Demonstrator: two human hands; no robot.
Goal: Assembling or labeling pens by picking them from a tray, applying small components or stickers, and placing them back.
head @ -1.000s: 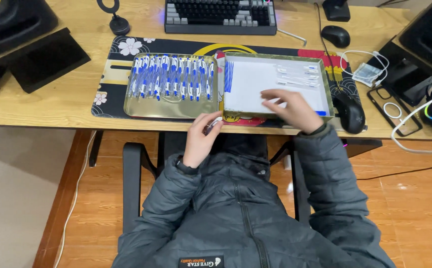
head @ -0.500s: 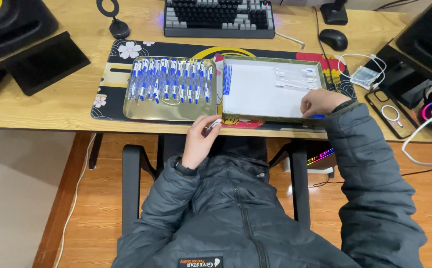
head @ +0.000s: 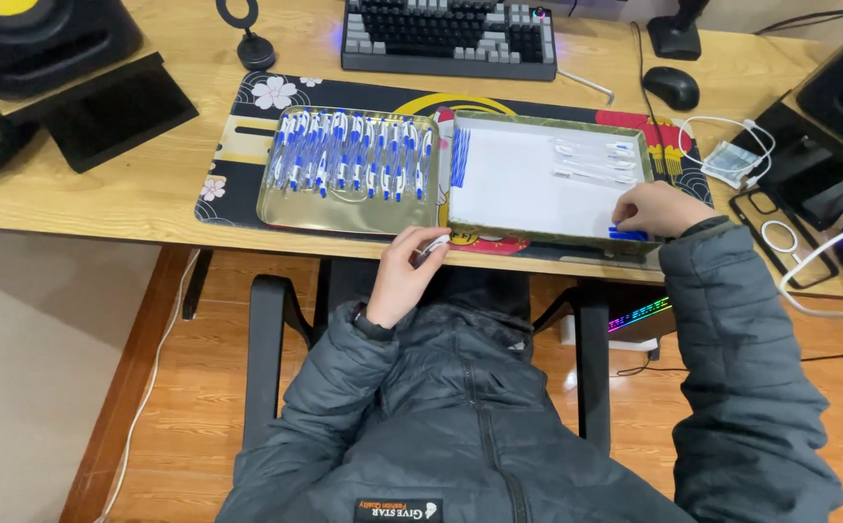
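The left hand (head: 404,276) is curled closed around a small white pen part (head: 433,246) at the desk's near edge, just below the seam between two trays. The right hand (head: 656,208) rests on the lower right corner of the white-lined tray (head: 528,184), fingers bent down onto a small pile of blue caps (head: 627,233) (whether they pinch one cannot be told). The tray of blue-and-white pens (head: 349,155) sits touching on the left, both on a patterned desk mat (head: 237,126).
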